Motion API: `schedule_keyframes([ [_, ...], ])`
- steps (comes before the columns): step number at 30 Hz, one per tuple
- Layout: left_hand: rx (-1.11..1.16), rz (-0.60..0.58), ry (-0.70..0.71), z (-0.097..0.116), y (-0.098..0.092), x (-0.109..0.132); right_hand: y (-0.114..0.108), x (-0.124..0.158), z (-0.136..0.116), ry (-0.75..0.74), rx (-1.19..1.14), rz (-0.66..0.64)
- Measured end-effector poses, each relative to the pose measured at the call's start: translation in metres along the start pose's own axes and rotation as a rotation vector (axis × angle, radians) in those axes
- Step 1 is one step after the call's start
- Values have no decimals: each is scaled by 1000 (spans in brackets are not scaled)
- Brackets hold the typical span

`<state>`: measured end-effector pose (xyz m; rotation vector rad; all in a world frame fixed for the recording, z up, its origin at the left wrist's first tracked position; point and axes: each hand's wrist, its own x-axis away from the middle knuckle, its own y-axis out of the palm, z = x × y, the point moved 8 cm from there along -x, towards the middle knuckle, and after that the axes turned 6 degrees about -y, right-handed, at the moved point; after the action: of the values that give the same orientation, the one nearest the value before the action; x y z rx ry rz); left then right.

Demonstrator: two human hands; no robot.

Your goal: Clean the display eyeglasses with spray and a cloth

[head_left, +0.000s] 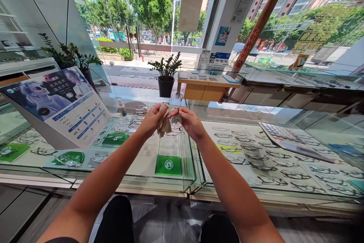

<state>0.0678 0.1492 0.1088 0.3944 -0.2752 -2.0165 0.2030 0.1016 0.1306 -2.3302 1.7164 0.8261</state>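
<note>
Above the glass counter, my left hand [153, 118] pinches a light brown cloth [164, 123] that hangs down from its fingers. Close beside it on the right, my right hand [191, 121] has its fingers closed on a pair of thin-framed round eyeglasses [175, 101]. One lens stands above the fingertips and the other shows below them. The cloth is next to the glasses; whether it touches a lens is not clear.
A calendar-like display board [65, 110] stands at the left, near a small spray bottle [122, 107]. Rows of eyeglasses fill the glass display case [196, 188]. A calculator-like device [292, 140] lies at the right. Behind the counter is a potted plant [165, 83].
</note>
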Motion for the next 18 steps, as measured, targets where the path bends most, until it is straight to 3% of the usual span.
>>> schedule_keyframes([
  [7, 43, -5, -15, 0, 0, 1, -1, 0, 0, 12, 20, 13],
  [14, 202, 76, -80, -2, -13, -4, 0, 1, 2, 30, 25, 6],
  [18, 241, 41, -93, -4, -11, -4, 4, 1, 3, 35, 33, -26],
])
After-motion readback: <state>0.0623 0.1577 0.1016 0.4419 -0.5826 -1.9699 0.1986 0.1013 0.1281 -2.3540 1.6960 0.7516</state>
